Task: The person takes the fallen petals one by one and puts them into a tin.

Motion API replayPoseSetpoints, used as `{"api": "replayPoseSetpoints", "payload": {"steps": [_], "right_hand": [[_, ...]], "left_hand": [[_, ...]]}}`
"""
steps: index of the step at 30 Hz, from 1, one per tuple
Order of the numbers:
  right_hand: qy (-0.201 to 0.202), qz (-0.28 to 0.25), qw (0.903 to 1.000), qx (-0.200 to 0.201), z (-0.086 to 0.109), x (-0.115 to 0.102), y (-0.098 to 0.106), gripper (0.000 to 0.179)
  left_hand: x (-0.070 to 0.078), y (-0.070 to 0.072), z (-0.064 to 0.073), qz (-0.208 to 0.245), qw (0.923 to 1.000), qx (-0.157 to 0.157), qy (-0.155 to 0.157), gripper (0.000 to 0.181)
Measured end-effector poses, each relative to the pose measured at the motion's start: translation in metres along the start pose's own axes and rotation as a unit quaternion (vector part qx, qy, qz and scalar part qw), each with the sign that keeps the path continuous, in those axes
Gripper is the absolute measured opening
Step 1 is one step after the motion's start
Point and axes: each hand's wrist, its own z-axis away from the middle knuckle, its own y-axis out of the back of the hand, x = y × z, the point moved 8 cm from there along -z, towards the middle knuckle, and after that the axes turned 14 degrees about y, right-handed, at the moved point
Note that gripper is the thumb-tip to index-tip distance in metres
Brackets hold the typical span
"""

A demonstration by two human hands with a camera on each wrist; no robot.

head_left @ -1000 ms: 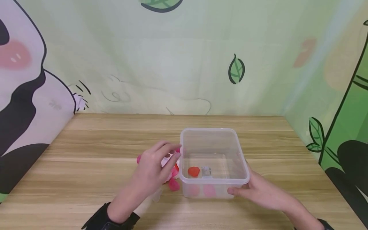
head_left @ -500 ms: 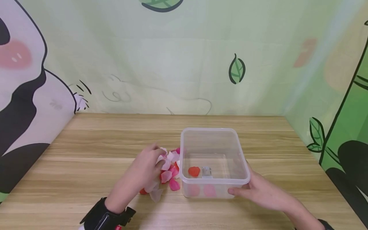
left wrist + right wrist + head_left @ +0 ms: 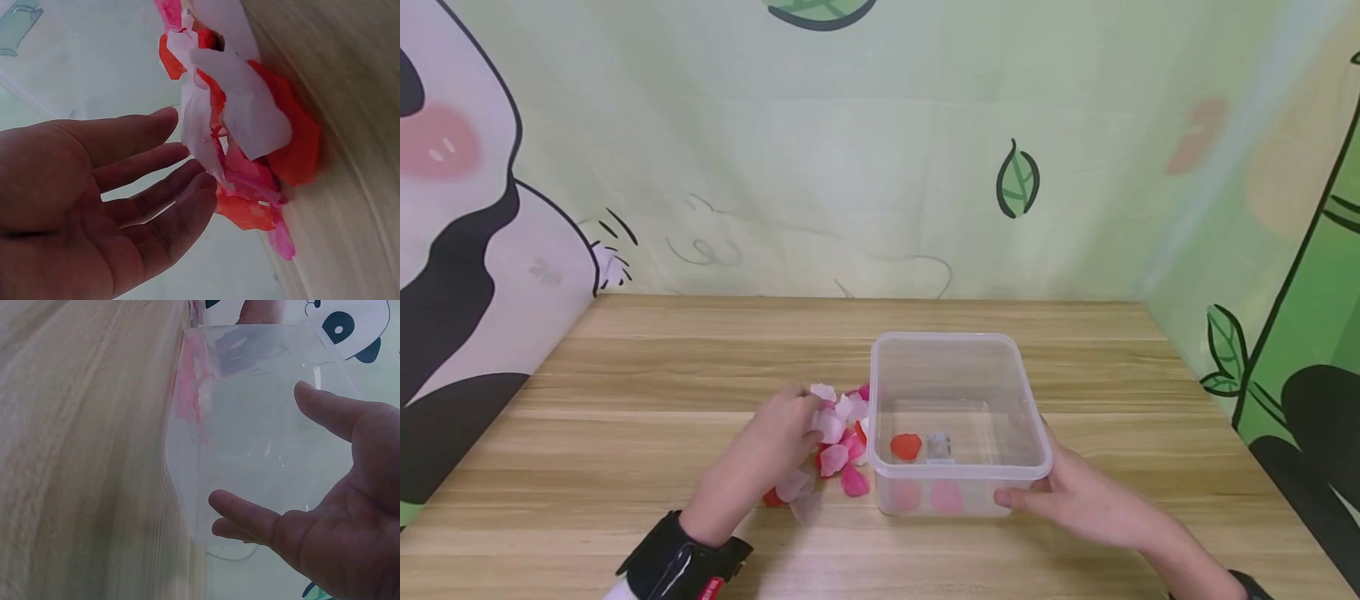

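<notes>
A translucent square plastic box [image 3: 958,475] stands lidless on the table, with a red petal [image 3: 906,447] and a small clear, shiny patch [image 3: 938,448] seen inside. My right hand [image 3: 1075,496] holds its near right corner, thumb on the front wall; the right wrist view shows the fingers spread along the wall. Left of the box lies a loose heap of petals [image 3: 831,429], white, pink and red. My left hand [image 3: 767,442] is at the heap's left side. In the left wrist view its thumb and fingers stand apart, fingertips right by a pale petal [image 3: 200,125].
The wooden table [image 3: 692,342] reaches back to a printed cloth backdrop [image 3: 865,167] with a panda at left and leaves. A red petal [image 3: 773,497] and pale petals [image 3: 805,506] lie nearer, below the left hand. A black band [image 3: 677,554] circles the left wrist.
My left hand has moved left and down from beside the box's left rim to the petals' left edge, uncovering most of the heap. The right hand and box stay put.
</notes>
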Motion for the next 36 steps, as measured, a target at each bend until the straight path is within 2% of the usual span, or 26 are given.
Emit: {"api": "replayPoseSetpoints", "payload": {"steps": [4,9,18,26,31,36], "right_hand": [[-0.008,0.008,0.9999,0.005,0.000,0.001,0.001,0.101],[-0.008,0.002,1.0000,0.005,0.000,0.001,0.001,0.100],[-0.002,-0.015,0.9999,0.000,0.000,0.000,0.000,0.101],[-0.004,-0.012,0.9999,-0.002,0.000,0.000,0.000,0.102],[-0.002,-0.012,0.9999,-0.002,0.000,0.000,-0.001,0.102],[0.001,-0.013,0.9999,-0.003,0.000,-0.001,-0.001,0.101]], "left_hand": [[-0.002,-0.002,-0.001,0.010,0.9998,-0.010,0.010,0.031],[-0.003,-0.003,-0.004,0.021,0.9997,-0.009,0.010,0.026],[-0.007,-0.007,-0.005,0.035,0.9981,-0.031,0.039,0.019],[-0.004,-0.008,-0.003,0.023,0.9987,-0.039,0.024,0.007],[-0.004,-0.011,-0.002,0.021,0.9977,-0.058,0.027,0.013],[-0.004,-0.013,-0.003,0.016,0.9987,-0.047,0.008,0.014]]}}
